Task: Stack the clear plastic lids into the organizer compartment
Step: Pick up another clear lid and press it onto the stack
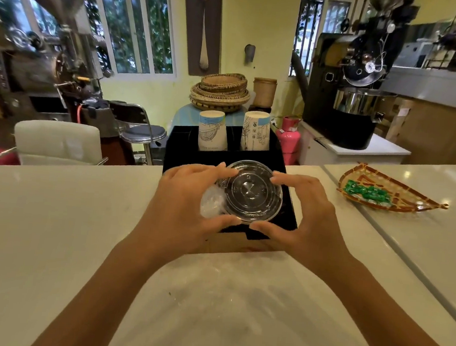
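Observation:
A stack of clear plastic lids (250,191) sits between both hands, over the front compartment of the black organizer (290,206). My left hand (185,205) cups the stack's left side, with crumpled clear wrap (211,203) against its palm. My right hand (303,215) holds the right side, thumb at the front rim and fingers at the back. Whether the stack rests inside the compartment or hovers just above it is unclear.
Two stacks of paper cups (212,134) (255,135) stand in the organizer's back compartments. A woven tray with green candies (385,192) lies on the white counter (51,226) to the right. A clear plastic sheet (224,296) lies between my forearms.

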